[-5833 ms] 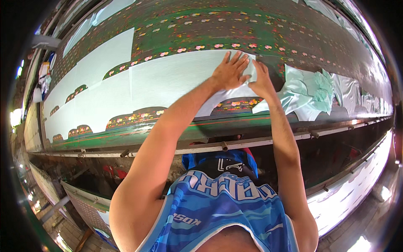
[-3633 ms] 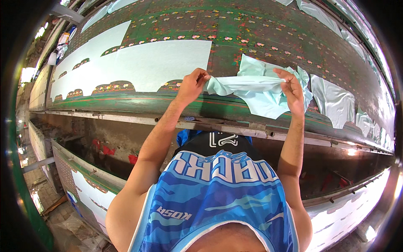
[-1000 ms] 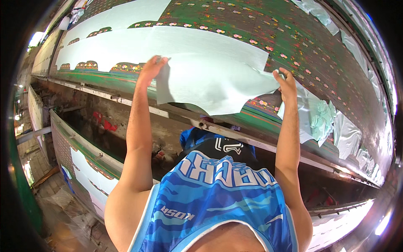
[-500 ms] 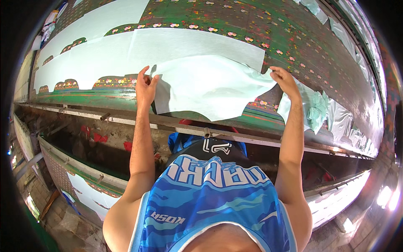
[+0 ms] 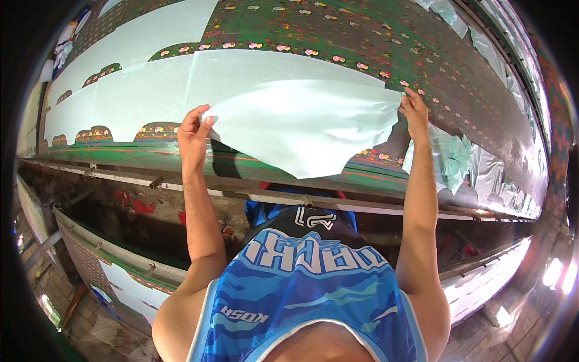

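A pale mint fabric piece (image 5: 301,127) with a curved outline is stretched between my hands above the long green table. My left hand (image 5: 194,130) pinches its left corner between thumb and fingers. At the far right corner, my right hand (image 5: 414,111) grips the cloth with bent fingers, and creases run in from that grip. The lower part of the piece hangs toward the table's near edge and casts a shadow below my left hand. Beneath and behind it, another pale fabric piece (image 5: 253,65) lies flat on the table.
Pale cut pieces (image 5: 132,84) lie flat along the left of the printed table (image 5: 338,30). Crumpled mint cloth (image 5: 455,160) rests right of my right hand. A metal rail (image 5: 241,188) with short pegs runs along the near edge. Behind me stands a second table (image 5: 108,253).
Both hands have spread apart, the left moving left and the right slightly right. The fabric between them has been lifted and pulled tauter, its left corner now gripped.
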`<action>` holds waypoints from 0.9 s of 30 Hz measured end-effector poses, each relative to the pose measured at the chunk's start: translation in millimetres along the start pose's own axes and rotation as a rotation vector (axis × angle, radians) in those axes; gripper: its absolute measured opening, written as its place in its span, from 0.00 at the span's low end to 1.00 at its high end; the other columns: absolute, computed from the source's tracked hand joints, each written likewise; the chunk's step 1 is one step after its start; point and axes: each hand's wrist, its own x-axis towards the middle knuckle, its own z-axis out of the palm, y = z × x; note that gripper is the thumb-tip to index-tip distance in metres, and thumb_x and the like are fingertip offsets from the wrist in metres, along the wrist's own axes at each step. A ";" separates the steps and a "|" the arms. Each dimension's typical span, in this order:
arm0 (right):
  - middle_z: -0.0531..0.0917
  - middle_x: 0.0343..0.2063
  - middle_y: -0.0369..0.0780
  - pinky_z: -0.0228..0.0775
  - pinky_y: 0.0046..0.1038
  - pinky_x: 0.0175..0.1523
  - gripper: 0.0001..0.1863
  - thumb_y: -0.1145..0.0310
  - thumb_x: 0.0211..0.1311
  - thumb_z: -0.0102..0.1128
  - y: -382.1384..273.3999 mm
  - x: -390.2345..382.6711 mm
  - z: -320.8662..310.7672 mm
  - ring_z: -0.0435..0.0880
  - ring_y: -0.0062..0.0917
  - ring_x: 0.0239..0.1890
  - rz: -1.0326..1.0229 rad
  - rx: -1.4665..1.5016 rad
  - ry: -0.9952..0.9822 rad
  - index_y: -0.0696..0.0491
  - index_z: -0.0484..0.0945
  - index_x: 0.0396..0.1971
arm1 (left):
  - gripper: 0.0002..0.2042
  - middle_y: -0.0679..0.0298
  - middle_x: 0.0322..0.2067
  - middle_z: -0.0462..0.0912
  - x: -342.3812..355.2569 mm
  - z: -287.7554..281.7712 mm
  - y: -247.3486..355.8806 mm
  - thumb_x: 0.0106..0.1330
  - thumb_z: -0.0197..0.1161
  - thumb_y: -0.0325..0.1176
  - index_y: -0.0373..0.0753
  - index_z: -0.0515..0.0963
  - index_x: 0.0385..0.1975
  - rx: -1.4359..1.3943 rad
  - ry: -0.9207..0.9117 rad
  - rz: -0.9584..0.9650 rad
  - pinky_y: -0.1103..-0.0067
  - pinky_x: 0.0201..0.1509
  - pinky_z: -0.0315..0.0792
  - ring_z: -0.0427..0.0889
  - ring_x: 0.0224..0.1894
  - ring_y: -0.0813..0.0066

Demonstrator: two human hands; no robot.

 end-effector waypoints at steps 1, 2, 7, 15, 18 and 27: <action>0.85 0.44 0.38 0.80 0.28 0.54 0.16 0.66 0.77 0.61 0.3 -0.8 5.2 0.83 0.19 0.44 0.009 -0.051 -0.010 0.59 0.81 0.56 | 0.15 0.75 0.35 0.79 7.8 -7.6 1.1 0.70 0.68 0.25 0.40 0.83 0.56 0.078 0.000 -0.021 0.85 0.39 0.67 0.70 0.34 0.88; 0.85 0.43 0.38 0.81 0.28 0.53 0.16 0.66 0.77 0.60 -0.9 -0.2 11.6 0.84 0.19 0.43 0.015 -0.103 -0.021 0.59 0.81 0.56 | 0.15 0.74 0.34 0.79 16.4 -11.4 8.4 0.71 0.68 0.25 0.40 0.83 0.56 0.153 0.001 -0.039 0.86 0.38 0.67 0.71 0.34 0.88; 0.83 0.36 0.34 0.82 0.26 0.49 0.15 0.62 0.78 0.60 -10.8 3.1 38.2 0.82 0.17 0.38 0.005 -0.137 -0.095 0.61 0.83 0.44 | 0.19 0.69 0.41 0.84 45.9 -24.3 23.7 0.70 0.68 0.25 0.40 0.80 0.60 0.357 -0.032 -0.001 0.84 0.44 0.72 0.79 0.40 0.84; 0.76 0.31 0.30 0.64 0.17 0.37 0.08 0.67 0.74 0.65 11.8 -8.4 40.7 0.72 0.12 0.31 -0.018 0.108 0.039 0.53 0.75 0.41 | 0.18 0.68 0.42 0.83 77.1 -34.2 -4.5 0.71 0.68 0.25 0.34 0.79 0.60 0.102 -0.027 0.066 0.86 0.48 0.71 0.77 0.42 0.86; 0.76 0.33 0.28 0.62 0.16 0.36 0.05 0.75 0.72 0.64 13.5 -18.0 42.6 0.71 0.11 0.31 -0.135 -0.081 0.015 0.54 0.77 0.42 | 0.13 0.73 0.36 0.82 86.5 -33.6 -28.3 0.72 0.70 0.28 0.34 0.82 0.53 0.149 0.118 0.073 0.89 0.41 0.66 0.74 0.36 0.89; 0.81 0.44 0.30 0.63 0.15 0.47 0.19 0.79 0.72 0.59 -20.3 -1.7 34.5 0.72 0.12 0.40 -0.112 -0.016 0.081 0.56 0.78 0.62 | 0.06 0.71 0.40 0.85 157.3 -10.3 20.6 0.68 0.72 0.27 0.35 0.84 0.41 0.196 0.128 0.344 0.86 0.35 0.68 0.73 0.32 0.90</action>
